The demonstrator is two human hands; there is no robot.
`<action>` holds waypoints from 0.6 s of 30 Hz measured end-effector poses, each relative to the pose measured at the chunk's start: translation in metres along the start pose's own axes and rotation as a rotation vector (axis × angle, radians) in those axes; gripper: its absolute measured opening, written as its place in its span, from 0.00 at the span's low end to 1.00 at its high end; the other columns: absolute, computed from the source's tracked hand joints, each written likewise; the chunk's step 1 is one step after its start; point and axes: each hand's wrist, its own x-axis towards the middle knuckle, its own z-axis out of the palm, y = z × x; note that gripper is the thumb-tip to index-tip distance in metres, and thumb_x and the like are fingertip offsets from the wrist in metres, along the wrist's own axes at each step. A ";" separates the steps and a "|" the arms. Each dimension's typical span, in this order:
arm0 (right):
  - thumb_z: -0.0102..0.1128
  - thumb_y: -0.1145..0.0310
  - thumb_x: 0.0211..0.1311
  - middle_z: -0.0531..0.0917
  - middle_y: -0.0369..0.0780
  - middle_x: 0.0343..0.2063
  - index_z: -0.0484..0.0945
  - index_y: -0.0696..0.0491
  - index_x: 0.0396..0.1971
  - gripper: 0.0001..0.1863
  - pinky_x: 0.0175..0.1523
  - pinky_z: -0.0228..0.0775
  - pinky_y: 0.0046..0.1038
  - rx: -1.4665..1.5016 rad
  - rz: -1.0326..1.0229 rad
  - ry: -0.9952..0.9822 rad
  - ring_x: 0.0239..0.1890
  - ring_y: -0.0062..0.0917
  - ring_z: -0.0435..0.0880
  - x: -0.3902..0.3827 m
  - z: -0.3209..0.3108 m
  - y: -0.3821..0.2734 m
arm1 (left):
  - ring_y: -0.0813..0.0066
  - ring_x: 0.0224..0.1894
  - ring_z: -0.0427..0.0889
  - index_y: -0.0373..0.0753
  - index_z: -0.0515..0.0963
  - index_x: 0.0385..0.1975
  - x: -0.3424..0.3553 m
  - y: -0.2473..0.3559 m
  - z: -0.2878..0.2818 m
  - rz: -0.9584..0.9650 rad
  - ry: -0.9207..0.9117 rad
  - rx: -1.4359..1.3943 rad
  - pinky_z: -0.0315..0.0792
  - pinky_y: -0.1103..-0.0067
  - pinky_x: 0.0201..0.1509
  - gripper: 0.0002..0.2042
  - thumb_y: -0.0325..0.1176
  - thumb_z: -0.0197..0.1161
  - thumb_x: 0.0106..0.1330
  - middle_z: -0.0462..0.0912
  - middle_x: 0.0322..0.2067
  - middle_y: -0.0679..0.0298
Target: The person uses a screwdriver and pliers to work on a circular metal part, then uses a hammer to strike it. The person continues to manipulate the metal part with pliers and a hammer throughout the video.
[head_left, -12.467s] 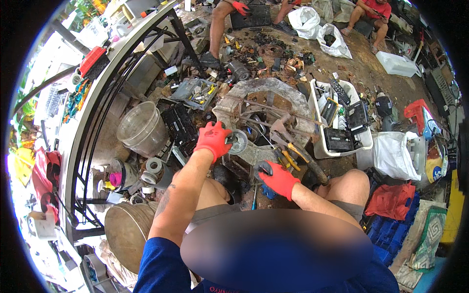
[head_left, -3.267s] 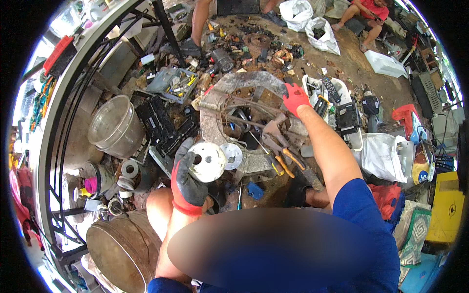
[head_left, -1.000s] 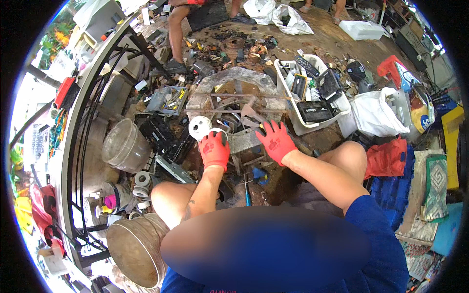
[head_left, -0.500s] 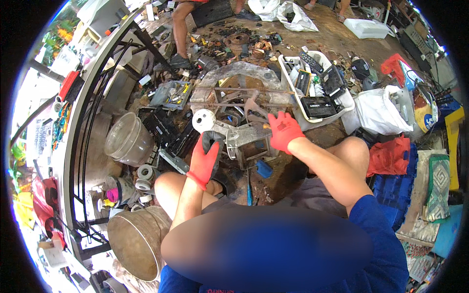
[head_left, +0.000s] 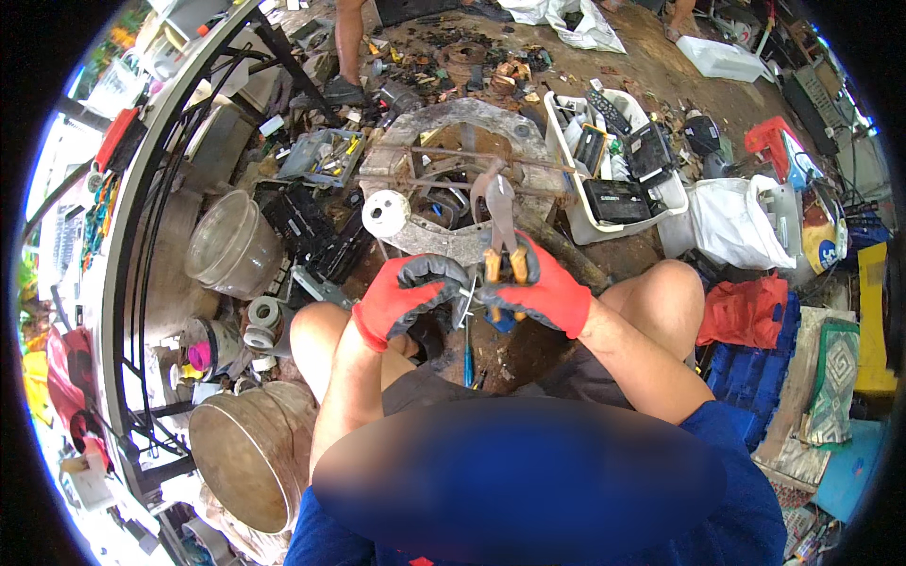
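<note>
Brownish, yellow-handled pliers (head_left: 503, 232) — clamped in right grip (head_left: 549, 291), left grip (head_left: 404, 294) pinching pale part (head_left: 462, 307).

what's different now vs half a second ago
The right hand has come toward the body and now grips the orange-handled pliers, upright in the picture. The left hand has moved right, close beside it, with a thin pale piece at its fingertips. The white round part stays on the frame's left side, and the white bin stays beyond it, to the right.
</note>
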 end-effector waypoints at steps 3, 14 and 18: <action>0.69 0.77 0.56 0.81 0.34 0.42 0.69 0.53 0.61 0.32 0.48 0.74 0.26 -0.119 -0.080 -0.076 0.43 0.17 0.80 0.011 -0.006 0.017 | 0.79 0.43 0.81 0.31 0.79 0.46 0.006 -0.001 0.009 -0.043 0.073 -0.133 0.75 0.78 0.50 0.09 0.23 0.62 0.68 0.84 0.39 0.64; 0.69 0.75 0.59 0.82 0.38 0.43 0.71 0.57 0.58 0.27 0.54 0.72 0.29 -0.378 -0.250 0.339 0.46 0.22 0.79 0.009 0.004 0.036 | 0.78 0.50 0.80 0.31 0.76 0.56 0.010 0.005 0.037 -0.022 0.207 -0.028 0.74 0.77 0.57 0.20 0.25 0.67 0.64 0.83 0.49 0.63; 0.65 0.75 0.62 0.82 0.38 0.43 0.70 0.57 0.57 0.24 0.54 0.72 0.28 -0.354 -0.277 0.288 0.46 0.22 0.79 0.012 0.008 0.032 | 0.77 0.49 0.81 0.35 0.78 0.56 0.004 -0.014 0.035 0.014 0.235 0.203 0.74 0.76 0.56 0.23 0.22 0.69 0.58 0.82 0.50 0.64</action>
